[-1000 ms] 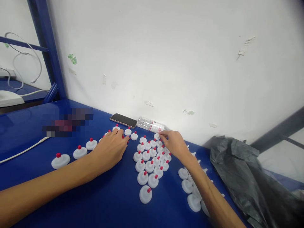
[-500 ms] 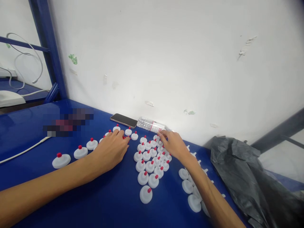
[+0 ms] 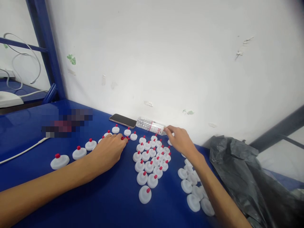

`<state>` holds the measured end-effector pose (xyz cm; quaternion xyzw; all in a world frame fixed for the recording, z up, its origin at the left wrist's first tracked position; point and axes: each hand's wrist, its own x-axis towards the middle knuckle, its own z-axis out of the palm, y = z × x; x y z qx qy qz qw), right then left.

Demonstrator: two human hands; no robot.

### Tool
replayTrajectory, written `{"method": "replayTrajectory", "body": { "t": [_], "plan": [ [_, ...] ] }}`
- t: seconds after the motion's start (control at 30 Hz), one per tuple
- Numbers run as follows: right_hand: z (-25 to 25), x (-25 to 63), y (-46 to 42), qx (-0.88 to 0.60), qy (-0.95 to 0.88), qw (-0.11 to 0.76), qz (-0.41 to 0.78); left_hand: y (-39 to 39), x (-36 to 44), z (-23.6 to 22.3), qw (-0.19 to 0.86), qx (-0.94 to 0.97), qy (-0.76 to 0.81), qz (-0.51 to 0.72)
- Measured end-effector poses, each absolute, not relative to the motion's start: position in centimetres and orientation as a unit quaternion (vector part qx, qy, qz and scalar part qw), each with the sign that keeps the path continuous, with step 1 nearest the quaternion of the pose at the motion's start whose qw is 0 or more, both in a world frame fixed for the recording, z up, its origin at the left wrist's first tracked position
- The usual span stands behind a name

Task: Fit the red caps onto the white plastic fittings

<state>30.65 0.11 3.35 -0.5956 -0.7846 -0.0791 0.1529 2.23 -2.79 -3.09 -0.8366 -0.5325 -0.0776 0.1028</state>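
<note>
My left hand [image 3: 109, 147] rests low on the blue table, fingers bent together over a small cluster of red caps [image 3: 125, 138]; whatever is in its fingertips is hidden. Beyond the group of red-tipped lids, my right hand [image 3: 178, 139] hovers near the neck of a clear plastic bottle [image 3: 155, 127]. Its fingers are bent, with thumb and forefinger apart and nothing visible between them. A white lid [image 3: 170, 142] shows just under that hand. Several round white lids with red tips [image 3: 149, 167] stand grouped between my hands. Beside my right forearm are white lids without red tips [image 3: 186, 186].
More red-tipped lids [image 3: 79, 153] form a row along my left forearm. A phone [image 3: 123, 120] lies by the wall, next to the bottle. At the right sits a dark plastic bag [image 3: 235, 167]. A white cable [image 3: 23, 151] runs to a blurred object at the left.
My right hand has moved right, away from the far end of the red-tipped group toward the bottle's neck. My left hand has shifted slightly left, showing more of the red caps.
</note>
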Motion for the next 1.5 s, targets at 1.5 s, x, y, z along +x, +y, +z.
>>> {"method": "replayTrajectory", "body": {
  "t": [1.5],
  "plan": [
    [2.7,31.9,0.7,-0.562,-0.814,0.146,-0.003,-2.4,2.0,-3.3,0.130,-0.843,-0.520,-0.048]
  ]
}}
